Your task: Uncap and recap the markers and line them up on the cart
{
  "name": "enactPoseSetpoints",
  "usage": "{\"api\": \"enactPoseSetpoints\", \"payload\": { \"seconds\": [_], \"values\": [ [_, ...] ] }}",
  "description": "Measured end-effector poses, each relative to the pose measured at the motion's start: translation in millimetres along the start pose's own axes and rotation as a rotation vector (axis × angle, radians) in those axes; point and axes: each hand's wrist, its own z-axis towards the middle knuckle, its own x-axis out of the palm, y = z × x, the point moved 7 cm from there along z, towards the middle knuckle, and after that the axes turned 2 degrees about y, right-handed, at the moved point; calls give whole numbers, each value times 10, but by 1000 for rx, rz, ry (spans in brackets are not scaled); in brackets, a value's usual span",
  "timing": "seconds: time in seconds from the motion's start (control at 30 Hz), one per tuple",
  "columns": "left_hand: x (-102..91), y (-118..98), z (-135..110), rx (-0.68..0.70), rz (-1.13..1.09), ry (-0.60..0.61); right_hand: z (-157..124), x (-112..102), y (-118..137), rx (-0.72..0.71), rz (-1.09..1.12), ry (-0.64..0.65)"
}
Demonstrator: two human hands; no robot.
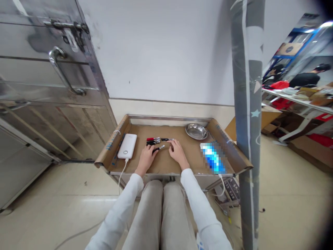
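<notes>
My left hand [146, 157] is closed on a black pen [159, 148], whose silvery end points to the right and away from me. Just beyond it, a red pen [153, 139] and several dark pens [153, 142] lie side by side on the brown cardboard surface [169, 165]. Another black pen [165, 139] lies to their right. My right hand [178, 153] has its thumb and fingers apart, palm down, with the fingertips at that pen's right end. Whether they touch it I cannot tell. The pens' exact kind is too small to make out.
A white power bank [127, 146] with a cable lies at the left. On the right are a round metal bowl [196, 131] and a pixelated phone-like device [213, 158], also cabled. Raised cardboard sides flank the surface. A wrapped pillar [248, 121] stands at the right; people sit beyond.
</notes>
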Motion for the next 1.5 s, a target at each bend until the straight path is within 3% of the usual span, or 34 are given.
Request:
{"api": "enactPoseSetpoints", "payload": {
  "seconds": [0.2, 0.33, 0.57, 0.73, 0.87, 1.0, 1.13, 1.3, 1.5],
  "values": [
    [51, -120, 259, 10, -342, 88, -42, 50, -14, -17, 25, 41],
    [21, -282, 464, 149, -471, 59, -61, 73, -75, -7, 40, 18],
    [-91, -362, 653, 126, -537, -22, -52, 89, -140, 30, 56, 6],
    [-247, -281, 645, 73, -575, -83, -38, 105, -166, 23, 92, 20],
    [-271, -74, 596, 0, -643, -157, -30, 98, -193, 48, 118, 20],
    [-187, 121, 533, -113, -688, -245, -33, 86, -185, 51, 140, 16],
    [5, 91, 512, -113, -731, -188, -56, 40, -197, 89, 133, -36],
    [168, -53, 492, -22, -644, -121, -101, -38, -227, 162, 24, -102],
    [154, -310, 376, 144, -182, -92, -117, -68, -234, 182, -11, -135]
  ]
}}
